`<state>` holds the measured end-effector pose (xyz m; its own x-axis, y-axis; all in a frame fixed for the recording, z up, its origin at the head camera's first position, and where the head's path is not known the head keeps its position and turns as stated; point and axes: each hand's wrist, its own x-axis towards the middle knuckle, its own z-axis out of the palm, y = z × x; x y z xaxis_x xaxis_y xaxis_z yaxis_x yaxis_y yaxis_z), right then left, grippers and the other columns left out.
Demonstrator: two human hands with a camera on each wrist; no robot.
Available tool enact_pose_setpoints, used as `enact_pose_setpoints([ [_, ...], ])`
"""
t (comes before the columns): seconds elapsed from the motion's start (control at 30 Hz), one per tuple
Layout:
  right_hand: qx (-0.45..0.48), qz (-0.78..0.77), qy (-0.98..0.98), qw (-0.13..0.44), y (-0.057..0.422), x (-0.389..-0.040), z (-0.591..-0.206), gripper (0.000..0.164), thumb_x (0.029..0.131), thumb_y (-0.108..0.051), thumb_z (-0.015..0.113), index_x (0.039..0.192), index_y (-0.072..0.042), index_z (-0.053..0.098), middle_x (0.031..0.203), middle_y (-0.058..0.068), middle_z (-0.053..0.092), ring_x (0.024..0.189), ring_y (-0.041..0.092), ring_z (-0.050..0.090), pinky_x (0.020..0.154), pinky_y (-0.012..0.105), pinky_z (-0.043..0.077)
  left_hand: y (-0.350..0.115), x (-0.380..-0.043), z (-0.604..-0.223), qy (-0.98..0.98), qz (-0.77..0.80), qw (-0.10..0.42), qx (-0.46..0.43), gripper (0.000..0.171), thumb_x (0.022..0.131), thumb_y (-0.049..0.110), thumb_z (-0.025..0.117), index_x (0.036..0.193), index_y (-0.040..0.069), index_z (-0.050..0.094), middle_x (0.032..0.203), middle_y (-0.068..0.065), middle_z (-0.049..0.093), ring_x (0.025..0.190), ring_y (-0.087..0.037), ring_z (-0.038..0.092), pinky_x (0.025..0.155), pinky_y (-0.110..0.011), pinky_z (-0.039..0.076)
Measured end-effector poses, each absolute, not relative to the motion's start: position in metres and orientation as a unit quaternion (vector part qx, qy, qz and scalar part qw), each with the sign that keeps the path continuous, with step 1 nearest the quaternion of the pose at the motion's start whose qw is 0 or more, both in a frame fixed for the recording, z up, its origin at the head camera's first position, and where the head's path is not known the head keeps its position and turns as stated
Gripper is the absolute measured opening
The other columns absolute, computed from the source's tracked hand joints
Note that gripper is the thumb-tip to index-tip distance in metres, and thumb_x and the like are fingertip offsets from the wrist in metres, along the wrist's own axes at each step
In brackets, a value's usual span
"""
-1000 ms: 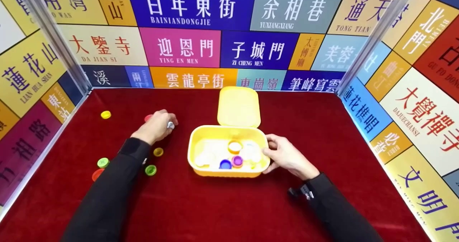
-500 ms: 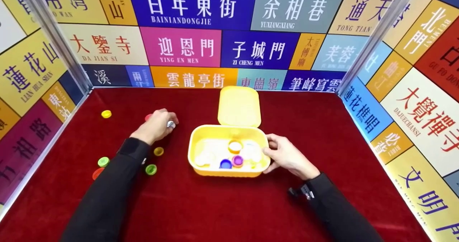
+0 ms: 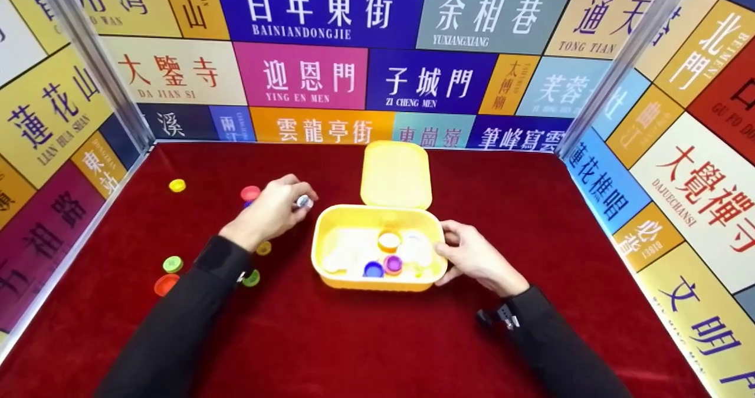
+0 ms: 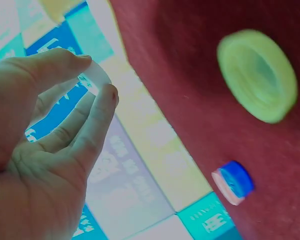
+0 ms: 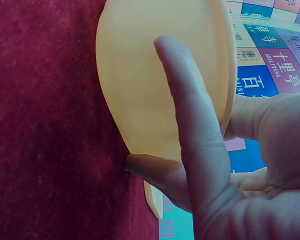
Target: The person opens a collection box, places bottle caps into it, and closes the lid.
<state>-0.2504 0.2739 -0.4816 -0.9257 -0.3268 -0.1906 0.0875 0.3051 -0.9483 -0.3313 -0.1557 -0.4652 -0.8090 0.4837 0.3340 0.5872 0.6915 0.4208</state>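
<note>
My left hand point(image 3: 272, 210) pinches a white bottle cap point(image 3: 304, 201) above the red cloth, left of the yellow plastic box point(image 3: 377, 282). In the left wrist view the white cap point(image 4: 98, 76) sits between thumb and fingertips. My right hand point(image 3: 476, 257) grips the box's right end, thumb at the rim. Fingers point(image 5: 202, 140) lie along the outer wall of the box point(image 5: 132, 80) in the right wrist view. Inside lie a blue cap point(image 3: 374, 269), a purple cap point(image 3: 393, 264), an orange cap point(image 3: 389, 242) and pale caps, washed out by glare.
Loose caps lie on the left: yellow point(image 3: 177, 185), pinkish red point(image 3: 250, 193) beside a partly hidden blue one, another yellow point(image 3: 263, 248), green point(image 3: 173, 264), red point(image 3: 167, 284) and green point(image 3: 252, 278). The box's lid point(image 3: 396, 174) lies behind it. Printed walls point(image 3: 307, 76) enclose the cloth.
My left hand has moved right toward the box with the white cap, uncovering more of the pinkish-red cap and a blue one. The right hand keeps its grip on the box.
</note>
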Motion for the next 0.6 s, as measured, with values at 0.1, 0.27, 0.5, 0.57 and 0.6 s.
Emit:
enact_pose_setpoints([
  [0.1,-0.073,-0.585,0.788,0.177,0.275,-0.25,-0.481,0.049,0.115,0.001,0.059,0.162,0.009,0.051,0.145,0.037,0.07,0.096,0.045,0.085,0.071,0.053,0.076,-0.147,-0.323,-0.46,-0.909,-0.266,0.109,-0.303,0.021,0.104,0.004,0.084,0.125,0.003,0.084,0.117,-0.022,0.075,0.106,-0.039,0.077,0.104,-0.051,0.072],
  [0.27,-0.073,-0.588,0.787,0.175,0.275,-0.25,-0.483,0.048,0.115,0.001,0.059,0.162,0.009,0.051,0.144,0.038,0.07,0.094,0.043,0.085,0.07,0.053,0.076,-0.134,-0.312,-0.455,-0.898,-0.271,0.122,-0.325,0.021,0.103,0.004,0.086,0.125,0.003,0.084,0.119,-0.021,0.074,0.107,-0.037,0.078,0.106,-0.049,0.072],
  [0.5,-0.075,-0.589,0.786,0.173,0.274,-0.25,-0.483,0.048,0.115,0.002,0.058,0.162,0.01,0.051,0.143,0.038,0.071,0.093,0.043,0.086,0.069,0.051,0.075,-0.123,-0.302,-0.461,-0.885,-0.26,0.139,-0.359,0.019,0.105,0.003,0.083,0.123,0.002,0.084,0.119,-0.02,0.074,0.107,-0.035,0.077,0.102,-0.045,0.073],
  [0.57,-0.074,-0.587,0.787,0.172,0.274,-0.25,-0.483,0.048,0.115,0.002,0.059,0.162,0.01,0.052,0.143,0.038,0.071,0.093,0.043,0.085,0.069,0.051,0.075,-0.121,-0.3,-0.462,-0.882,-0.258,0.138,-0.369,0.019,0.105,0.002,0.083,0.123,0.002,0.083,0.119,-0.02,0.074,0.108,-0.034,0.077,0.103,-0.046,0.072],
  [0.6,-0.075,-0.587,0.788,0.172,0.274,-0.25,-0.483,0.049,0.115,0.002,0.058,0.162,0.01,0.051,0.144,0.038,0.071,0.094,0.044,0.085,0.069,0.051,0.075,-0.12,-0.299,-0.462,-0.881,-0.255,0.139,-0.373,0.019,0.104,0.002,0.083,0.123,0.001,0.083,0.118,-0.02,0.074,0.108,-0.035,0.077,0.103,-0.046,0.072],
])
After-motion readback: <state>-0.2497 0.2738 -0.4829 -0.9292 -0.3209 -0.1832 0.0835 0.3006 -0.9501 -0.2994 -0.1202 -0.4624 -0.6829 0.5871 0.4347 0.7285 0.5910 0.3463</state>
